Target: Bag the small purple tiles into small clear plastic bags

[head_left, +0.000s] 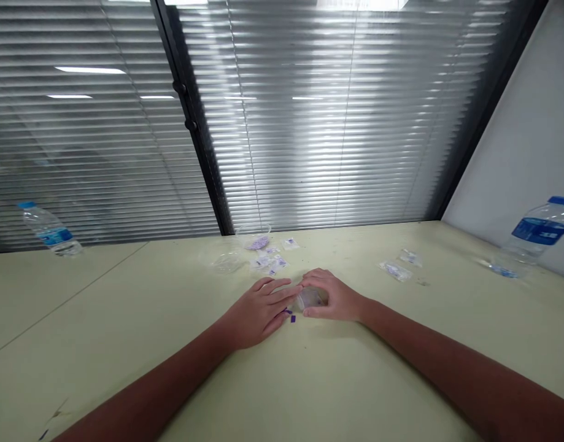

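My right hand (332, 296) curls over a small clear plastic container (310, 299) on the pale green table (355, 368) and is shut on it. My left hand (258, 311) lies flat just left of that container, with its fingertips reaching the container's left side. Small purple pieces (293, 318) lie on the table below those fingertips. Further back, several small clear packets (267, 261) with purple marks lie scattered near a clear tub (258, 241) holding purple contents. A clear plastic lid or cup (226, 261) rests to their left.
Two more clear packets (396, 271) lie to the right. Plastic water bottles with blue labels lie at the far left (50, 228) and far right (539, 232). Window blinds (337, 110) and a pale wall (516, 135) bound the table's far edge.
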A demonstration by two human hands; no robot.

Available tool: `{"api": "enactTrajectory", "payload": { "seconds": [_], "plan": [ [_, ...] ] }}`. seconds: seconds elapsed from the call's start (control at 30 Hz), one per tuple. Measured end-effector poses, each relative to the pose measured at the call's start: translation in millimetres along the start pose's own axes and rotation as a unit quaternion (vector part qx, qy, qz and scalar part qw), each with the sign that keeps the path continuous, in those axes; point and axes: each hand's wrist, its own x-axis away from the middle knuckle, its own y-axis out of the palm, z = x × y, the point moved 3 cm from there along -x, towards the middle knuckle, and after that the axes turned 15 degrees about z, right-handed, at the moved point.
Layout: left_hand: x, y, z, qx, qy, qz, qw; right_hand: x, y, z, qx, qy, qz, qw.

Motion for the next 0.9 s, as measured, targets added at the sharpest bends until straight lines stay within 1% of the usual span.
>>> {"api": "enactTrajectory", "payload": {
  "seconds": [0.13,0.23,0.33,0.43,0.53,0.6,0.7,0.8,0.83,0.9],
  "plan": [
    [-0.4,-0.2,-0.2,0.007,-0.005,0.003,1.0,0.7,0.4,-0.8,0.006,-0.005,0.006,1.0],
    [-2.5,-2.5,-0.2,0.014,-0.017,0.004,1.0,0.6,-2.7,-0.8,0.014,0.022,0.028,0.999],
    [-4.5,-4.8,1.0,0.025,-0.027,0.015,0.999,-0.9,-7.8,0.9,0.023,0.068,0.08,0.994],
    [-5.3,-5.4,4.4,0.045,-0.036,0.027,0.998,-3.5,-12.0,6.0,0.029,0.122,0.137,0.983],
    [-5.3,-3.4,7.4,0.079,-0.064,0.017,0.995,-5.8,-14.9,13.7,0.047,0.168,0.19,0.966],
    [-6.0,-1.4,7.7,0.099,-0.09,0.013,0.991,-6.8,-16.1,18.3,0.07,0.183,0.217,0.956],
    [-11.0,3.7,7.1,0.125,-0.122,0.03,0.984,-6.9,-16.7,23.9,0.077,0.202,0.242,0.946],
    [-23.8,14.4,9.3,0.154,-0.149,0.051,0.976,-4.6,-17.0,31.1,0.032,0.249,0.264,0.931],
    [-29.8,19.1,11.3,0.162,-0.152,0.055,0.973,-3.6,-17.2,33.8,0.013,0.265,0.272,0.925],
    [-43.4,29.6,18.0,0.18,-0.133,0.048,0.973,-1.6,-18.1,38.6,-0.016,0.282,0.288,0.915]
  ]
}}
